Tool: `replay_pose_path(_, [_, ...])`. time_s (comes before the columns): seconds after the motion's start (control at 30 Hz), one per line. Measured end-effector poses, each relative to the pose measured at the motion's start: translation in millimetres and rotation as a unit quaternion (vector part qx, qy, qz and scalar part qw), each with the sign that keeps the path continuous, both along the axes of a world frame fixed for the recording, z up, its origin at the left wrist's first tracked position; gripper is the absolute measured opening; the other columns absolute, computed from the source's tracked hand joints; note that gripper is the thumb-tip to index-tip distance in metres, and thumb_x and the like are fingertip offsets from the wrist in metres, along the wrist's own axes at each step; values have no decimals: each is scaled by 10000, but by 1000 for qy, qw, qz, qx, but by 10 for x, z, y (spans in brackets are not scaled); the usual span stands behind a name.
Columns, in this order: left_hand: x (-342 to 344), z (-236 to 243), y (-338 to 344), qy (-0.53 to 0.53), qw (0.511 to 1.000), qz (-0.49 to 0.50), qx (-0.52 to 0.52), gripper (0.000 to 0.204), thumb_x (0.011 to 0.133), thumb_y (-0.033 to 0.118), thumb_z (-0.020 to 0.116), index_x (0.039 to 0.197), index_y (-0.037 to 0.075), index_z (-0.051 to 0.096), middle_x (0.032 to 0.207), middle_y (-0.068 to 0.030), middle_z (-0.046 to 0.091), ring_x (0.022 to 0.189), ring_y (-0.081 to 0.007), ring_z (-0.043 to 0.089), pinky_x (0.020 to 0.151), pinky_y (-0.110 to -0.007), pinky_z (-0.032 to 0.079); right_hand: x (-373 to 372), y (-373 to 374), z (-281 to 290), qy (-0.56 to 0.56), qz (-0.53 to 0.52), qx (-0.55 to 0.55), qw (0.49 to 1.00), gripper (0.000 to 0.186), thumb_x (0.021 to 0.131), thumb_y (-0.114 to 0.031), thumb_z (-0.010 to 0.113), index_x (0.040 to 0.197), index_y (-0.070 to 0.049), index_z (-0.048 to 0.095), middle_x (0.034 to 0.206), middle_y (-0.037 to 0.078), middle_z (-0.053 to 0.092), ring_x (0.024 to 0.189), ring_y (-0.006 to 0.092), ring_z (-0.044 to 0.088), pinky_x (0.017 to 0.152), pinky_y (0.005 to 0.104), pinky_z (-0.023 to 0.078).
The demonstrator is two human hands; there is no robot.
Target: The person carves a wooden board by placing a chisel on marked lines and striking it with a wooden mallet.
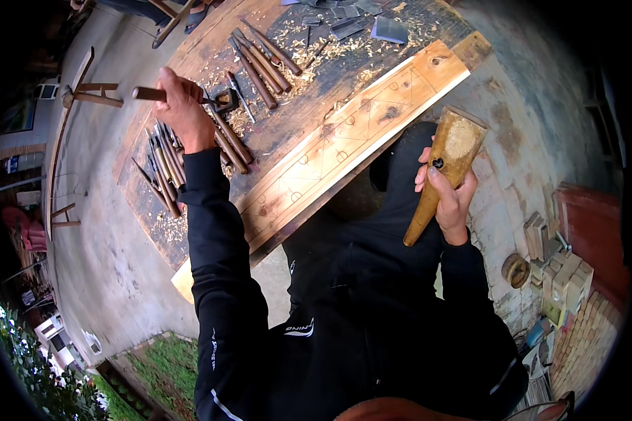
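Note:
My left hand [182,109] is closed around a wood chisel [149,94], whose brown handle sticks out to the left of the fist. Its thin metal end points right, beside a small dark block [225,100] on the workbench; whether they touch I cannot tell. In my right hand [451,193] is a wooden mallet [460,137], its broad, worn head up and its tapered handle slanting down to the left. Between my hands lies a long pale board [344,140] marked with lines, small circles and triangles. It runs along the bench's near edge.
The worn workbench [196,59] carries several chisels [260,70] in loose groups, scattered shavings [323,63] and dark flat pieces [390,30]. A wooden bench [98,98] stands at the left. Bricks [565,281] and a round wooden piece [515,271] lie at the right.

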State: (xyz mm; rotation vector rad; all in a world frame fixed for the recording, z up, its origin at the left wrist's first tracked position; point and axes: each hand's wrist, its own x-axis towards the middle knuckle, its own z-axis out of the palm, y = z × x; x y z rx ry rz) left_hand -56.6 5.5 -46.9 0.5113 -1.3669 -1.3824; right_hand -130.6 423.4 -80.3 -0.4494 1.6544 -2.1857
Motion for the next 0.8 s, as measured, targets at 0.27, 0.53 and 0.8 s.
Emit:
replay_pose_path(0.27, [187,101,1248,-304,851,-31,-428,270,856,286,829,826,91,645,763,-16,678,519,-136,597,488,-305,463,-9,66,32,-17,-6,-3,1000,219,927,-43,667,1111,64,615,1037,136,679,764,159,676,647,307,575])
replay_pose_path(0.53, [428,-296,1917,-525,707,-151,-448,941,718,555,864,1416,21,530,1394,-176,583,885,-339,728,674,-395,574,-26,62,19,-20,1,-13,1000,222,931,-48,667,1111,62,600,1037,140,678,764,164,679,650,310,577])
replay_pose_path(0.8, [495,-274,1858,-567,687,-176,-418,930,730,449,859,1467,16,493,1425,-214,572,966,-346,736,720,-402,592,-22,70,6,-12,-1,-6,1000,223,930,-41,667,1117,67,609,1045,145,680,766,166,679,653,313,576])
